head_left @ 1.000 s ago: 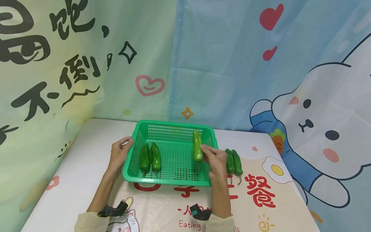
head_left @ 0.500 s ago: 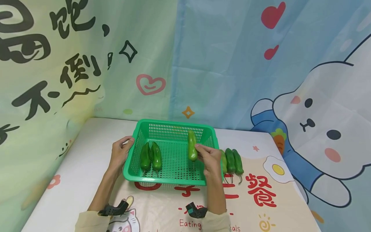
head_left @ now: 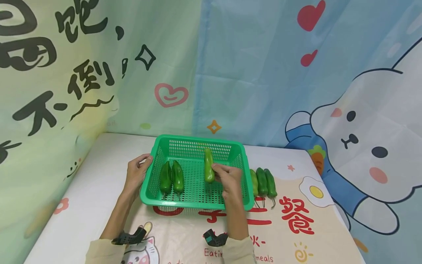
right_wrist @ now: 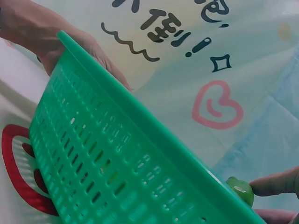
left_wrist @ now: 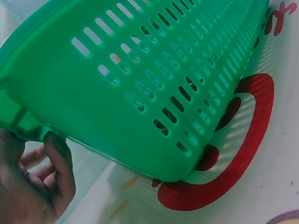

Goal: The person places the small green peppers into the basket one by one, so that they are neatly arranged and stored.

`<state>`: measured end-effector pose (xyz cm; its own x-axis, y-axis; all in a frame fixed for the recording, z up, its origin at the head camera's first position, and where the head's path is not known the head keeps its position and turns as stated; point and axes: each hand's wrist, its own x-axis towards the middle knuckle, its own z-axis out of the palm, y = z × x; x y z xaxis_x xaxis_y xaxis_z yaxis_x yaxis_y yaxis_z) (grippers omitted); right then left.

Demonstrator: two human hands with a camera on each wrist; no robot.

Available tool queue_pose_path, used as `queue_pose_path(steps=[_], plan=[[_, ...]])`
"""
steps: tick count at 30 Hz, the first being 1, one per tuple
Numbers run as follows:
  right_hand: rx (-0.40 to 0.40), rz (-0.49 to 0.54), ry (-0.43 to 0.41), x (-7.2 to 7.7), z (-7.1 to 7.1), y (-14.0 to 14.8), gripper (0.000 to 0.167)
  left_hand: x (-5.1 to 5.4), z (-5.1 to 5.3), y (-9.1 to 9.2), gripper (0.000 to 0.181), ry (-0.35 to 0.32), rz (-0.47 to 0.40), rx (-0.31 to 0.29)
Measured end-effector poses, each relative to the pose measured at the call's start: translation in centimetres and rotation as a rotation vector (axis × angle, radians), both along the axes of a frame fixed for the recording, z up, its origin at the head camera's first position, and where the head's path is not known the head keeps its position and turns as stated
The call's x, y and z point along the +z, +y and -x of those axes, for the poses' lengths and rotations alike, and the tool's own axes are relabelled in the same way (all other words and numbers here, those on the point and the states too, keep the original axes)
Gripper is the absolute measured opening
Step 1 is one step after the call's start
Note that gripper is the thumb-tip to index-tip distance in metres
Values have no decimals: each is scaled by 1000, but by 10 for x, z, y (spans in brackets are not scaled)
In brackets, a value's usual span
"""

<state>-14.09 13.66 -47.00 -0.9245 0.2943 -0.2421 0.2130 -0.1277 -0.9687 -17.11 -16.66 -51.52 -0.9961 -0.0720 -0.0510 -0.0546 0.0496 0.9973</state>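
A green plastic basket (head_left: pixel 197 205) stands on the table; two dark green peppers (head_left: pixel 165 178) lie side by side in its left part. My left hand (head_left: pixel 136 174) grips the basket's left rim, and in the left wrist view the fingers of this hand (left_wrist: pixel 39 177) curl at the rim. Over the right half of the basket, my right hand (head_left: pixel 229 179) pinches a lighter green pepper (head_left: pixel 208 167) between thumb and fingers. The right wrist view shows one end of that pepper (right_wrist: pixel 241 190) above the rim, the rest hidden behind the basket wall.
Three more green peppers (head_left: pixel 262 182) lie in a row on the table, just right of the basket. A printed cloth (head_left: pixel 290 242) covers the table's front. Behind the table hangs a patterned curtain (head_left: pixel 244 73).
My right hand has moved left over the basket with the pinched pepper. The leftmost pepper of the outside row has come into view. My left hand stays at the rim.
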Motion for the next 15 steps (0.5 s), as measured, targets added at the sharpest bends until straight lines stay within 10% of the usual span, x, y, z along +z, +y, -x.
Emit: queue_pose_path(steps=[15], plan=[[51,-25,0,0,5,-23,28,-1,0,0,48,-5,-7,4]])
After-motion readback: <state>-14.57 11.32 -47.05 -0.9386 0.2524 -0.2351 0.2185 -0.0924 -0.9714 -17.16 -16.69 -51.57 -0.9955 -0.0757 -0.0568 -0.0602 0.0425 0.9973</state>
